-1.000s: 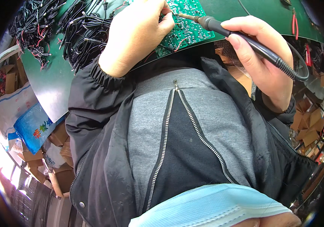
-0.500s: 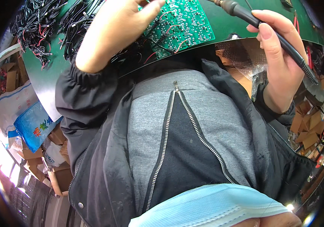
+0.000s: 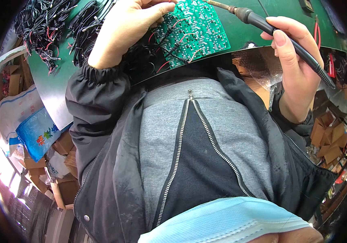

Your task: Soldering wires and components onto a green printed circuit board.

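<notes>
My right hand [image 3: 297,60] is wrapped around the black handle of a soldering iron [image 3: 258,22]. Its metal shaft points left, with the end over the far edge of a green circuit board [image 3: 210,34]. Small components and solder points cover the board, and several short red and black wires rise from its left part. At the board's far left corner, my left hand [image 3: 135,26] has thumb and fingers pinched together on a thin wire, with a bit of red showing at the fingertips. The picture's upper edge cuts off part of that pinch.
Bundles of black cables [image 3: 43,28] with red ends lie at the left of the green table [image 3: 43,87]. More black cable [image 3: 139,60] lies beneath my left wrist. Red-handled tool [image 3: 317,32] stands at the right. Cardboard boxes [image 3: 66,190] and a blue bag [image 3: 37,133] are below left.
The soldering iron has shifted left, its shaft now reaching the board's far edge. My left hand has moved slightly right and stays pinched.
</notes>
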`<state>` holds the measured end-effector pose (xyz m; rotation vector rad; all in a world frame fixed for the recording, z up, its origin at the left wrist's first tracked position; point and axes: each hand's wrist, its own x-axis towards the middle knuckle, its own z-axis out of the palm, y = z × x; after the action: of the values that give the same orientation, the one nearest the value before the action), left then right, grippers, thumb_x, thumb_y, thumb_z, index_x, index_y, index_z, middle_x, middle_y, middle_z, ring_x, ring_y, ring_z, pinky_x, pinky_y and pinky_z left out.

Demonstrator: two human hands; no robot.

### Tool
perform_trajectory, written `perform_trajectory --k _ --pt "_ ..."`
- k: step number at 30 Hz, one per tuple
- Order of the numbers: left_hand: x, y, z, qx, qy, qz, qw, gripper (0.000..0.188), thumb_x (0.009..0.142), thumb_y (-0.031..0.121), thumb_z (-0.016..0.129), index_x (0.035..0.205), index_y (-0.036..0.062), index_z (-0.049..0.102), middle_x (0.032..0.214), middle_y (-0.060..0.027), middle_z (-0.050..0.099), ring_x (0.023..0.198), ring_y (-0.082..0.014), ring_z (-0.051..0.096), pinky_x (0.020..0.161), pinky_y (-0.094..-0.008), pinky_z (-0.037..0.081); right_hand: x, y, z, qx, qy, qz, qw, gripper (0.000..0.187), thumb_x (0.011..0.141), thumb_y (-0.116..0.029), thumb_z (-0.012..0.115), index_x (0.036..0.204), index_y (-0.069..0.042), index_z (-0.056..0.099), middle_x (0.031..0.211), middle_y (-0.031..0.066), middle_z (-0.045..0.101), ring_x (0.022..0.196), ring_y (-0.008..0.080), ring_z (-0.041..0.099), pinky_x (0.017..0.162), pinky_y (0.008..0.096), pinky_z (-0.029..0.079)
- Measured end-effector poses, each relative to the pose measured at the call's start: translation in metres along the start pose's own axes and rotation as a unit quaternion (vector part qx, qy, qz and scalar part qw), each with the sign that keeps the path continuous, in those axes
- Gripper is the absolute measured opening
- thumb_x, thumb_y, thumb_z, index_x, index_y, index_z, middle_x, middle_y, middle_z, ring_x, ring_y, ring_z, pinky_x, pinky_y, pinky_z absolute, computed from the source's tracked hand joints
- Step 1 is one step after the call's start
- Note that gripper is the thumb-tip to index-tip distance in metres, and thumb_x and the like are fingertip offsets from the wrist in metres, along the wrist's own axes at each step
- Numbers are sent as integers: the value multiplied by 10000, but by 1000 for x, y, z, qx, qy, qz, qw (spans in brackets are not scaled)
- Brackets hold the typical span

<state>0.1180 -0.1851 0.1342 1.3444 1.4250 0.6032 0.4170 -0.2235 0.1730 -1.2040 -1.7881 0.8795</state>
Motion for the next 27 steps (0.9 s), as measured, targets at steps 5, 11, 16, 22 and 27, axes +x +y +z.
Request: perform_trajectory --k 5,11,16,22,27 --pt "1 -2 2 -19 9 -21 1000 203 1010 152 657 1124 3 733 898 0 710 764 -57 613 691 -207 497 0 -2 2 -11 3 -4 1000 240 1001 -90 651 1198 41 693 939 88 733 789 66 592 687 195 443" --pt "4 -8 2 -55 9 8 998 203 1013 139 631 1109 -13 728 909 -10 716 784 -72 641 715 -222 520 1 -10 2 -17 4 6 1000 237 1002 -96 654 1195 35 695 941 84 736 800 64 601 698 193 450" --pt "2 -3 6 24 29 39 999 183 967 123 655 1053 -24 719 883 -67 721 780 -123 662 725 -269 531 6 -4 9 -16 -14 3 1000 232 1007 -98 652 1192 36 693 973 78 730 861 79 639 720 205 461" --pt "1 -4 24 237 125 233 935 115 885 95 692 907 -18 682 785 -179 676 687 -323 660 662 -391 526 6 -2 18 33 -43 30 998 230 1023 -83 634 1209 48 671 1071 94 712 958 125 680 851 232 506" --pt "-2 -4 25 239 135 214 937 131 880 114 701 877 -13 672 764 -180 665 689 -320 656 664 -393 524 9 0 20 28 -82 12 996 215 1026 -58 618 1203 55 667 1070 87 711 967 128 679 855 229 508"
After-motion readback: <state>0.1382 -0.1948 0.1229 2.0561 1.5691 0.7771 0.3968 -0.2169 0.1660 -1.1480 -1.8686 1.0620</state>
